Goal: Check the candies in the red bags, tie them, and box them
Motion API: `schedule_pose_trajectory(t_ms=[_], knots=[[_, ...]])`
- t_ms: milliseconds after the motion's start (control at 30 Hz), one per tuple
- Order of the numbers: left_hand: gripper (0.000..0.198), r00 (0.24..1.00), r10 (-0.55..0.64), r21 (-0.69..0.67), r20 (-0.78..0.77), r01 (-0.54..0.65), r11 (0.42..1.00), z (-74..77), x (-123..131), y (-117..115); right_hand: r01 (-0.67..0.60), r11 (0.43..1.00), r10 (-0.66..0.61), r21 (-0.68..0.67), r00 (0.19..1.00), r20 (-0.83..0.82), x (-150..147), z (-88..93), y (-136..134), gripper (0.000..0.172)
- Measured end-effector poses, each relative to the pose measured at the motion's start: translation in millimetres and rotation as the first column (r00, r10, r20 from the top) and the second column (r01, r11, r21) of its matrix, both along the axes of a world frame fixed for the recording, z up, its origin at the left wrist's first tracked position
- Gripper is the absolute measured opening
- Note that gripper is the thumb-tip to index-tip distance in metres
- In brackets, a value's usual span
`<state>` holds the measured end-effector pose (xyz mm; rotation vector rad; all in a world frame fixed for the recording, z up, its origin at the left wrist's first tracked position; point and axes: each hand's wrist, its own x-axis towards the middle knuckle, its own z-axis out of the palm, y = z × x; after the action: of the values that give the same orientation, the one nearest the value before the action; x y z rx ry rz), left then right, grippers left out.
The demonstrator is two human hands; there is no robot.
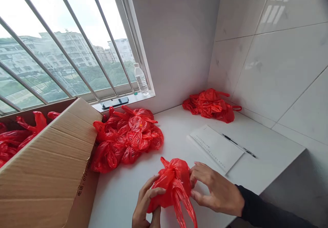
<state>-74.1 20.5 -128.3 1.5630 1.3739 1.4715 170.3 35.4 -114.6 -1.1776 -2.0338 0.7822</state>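
A small knotted red plastic bag point(172, 183) sits on the white counter point(174, 129) close to me. My left hand point(146, 204) curls its fingers round the bag's left and lower side. My right hand point(217, 190), in a dark sleeve, pinches the bag's right side with thumb and fingertips. The bag's loose handles hang down toward the counter's front edge.
A pile of tied red bags point(125, 137) lies beside an open cardboard box point(51, 159) holding more red bags. Another red heap point(211, 105) sits in the far corner. A notepad point(216, 146) and pen point(238, 145) lie right; a bottle point(140, 79) and phone point(115, 102) rest on the sill.
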Motion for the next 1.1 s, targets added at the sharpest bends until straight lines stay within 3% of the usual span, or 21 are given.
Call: schedule_pose_trajectory(t_ms=[100,200,333,467,567,667,800,867,967,1033,1100], knots=[[0.021,0.997,-0.043,-0.080,-0.064,0.038,0.996,2.7,-6.7,-13.8,0.090,0.992,-0.088,-0.091,0.996,0.026,12.7,-4.9,-4.7,0.005],[0.024,0.978,-0.089,-0.094,-0.188,0.072,0.993,4.1,-5.4,-17.8,0.171,0.984,-0.170,-0.049,0.985,0.020,19.4,-6.5,-1.5,0.012],[0.028,0.916,-0.063,-0.049,-0.395,0.048,0.998,-0.6,14.4,-7.8,0.064,0.994,-0.066,0.087,0.998,0.019,8.1,-6.2,8.4,0.025],[0.040,0.901,-0.028,-0.018,-0.434,0.022,1.000,-7.5,30.7,-1.0,0.015,0.993,-0.022,0.119,0.998,0.063,-11.5,-10.9,16.6,0.039],[0.030,0.899,0.003,-0.015,-0.438,-0.010,1.000,-12.3,28.2,-3.2,0.022,0.997,-0.033,0.076,0.990,0.140,-15.7,-15.3,19.6,0.031],[0.012,0.902,0.104,-0.001,-0.420,-0.115,0.993,-16.1,13.7,-8.0,0.084,0.996,-0.083,-0.001,0.988,0.133,-6.2,-15.6,19.4,0.016],[0.015,0.873,0.303,0.031,-0.382,-0.316,0.948,-12.4,-2.0,-12.6,0.223,0.973,-0.219,-0.050,0.973,0.071,10.0,-9.4,14.9,0.014],[0.024,0.880,0.263,0.059,-0.395,-0.261,0.964,-6.7,1.7,-12.1,0.188,0.982,-0.186,-0.021,0.981,0.054,9.4,-5.5,12.5,0.023],[0.041,0.867,0.060,0.081,-0.496,-0.023,0.996,0.7,17.4,-7.2,0.101,0.995,-0.100,-0.020,0.994,0.040,-2.6,-1.4,11.4,0.037],[0.035,0.846,0.001,0.066,-0.533,0.041,0.997,2.2,24.8,-3.2,0.083,0.996,-0.081,-0.043,0.995,0.057,-10.3,-0.5,12.2,0.029],[0.018,0.860,0.023,0.047,-0.510,0.001,0.999,1.9,24.1,-1.2,0.088,0.994,-0.084,-0.065,0.995,0.062,-11.7,-0.7,13.2,0.014]])
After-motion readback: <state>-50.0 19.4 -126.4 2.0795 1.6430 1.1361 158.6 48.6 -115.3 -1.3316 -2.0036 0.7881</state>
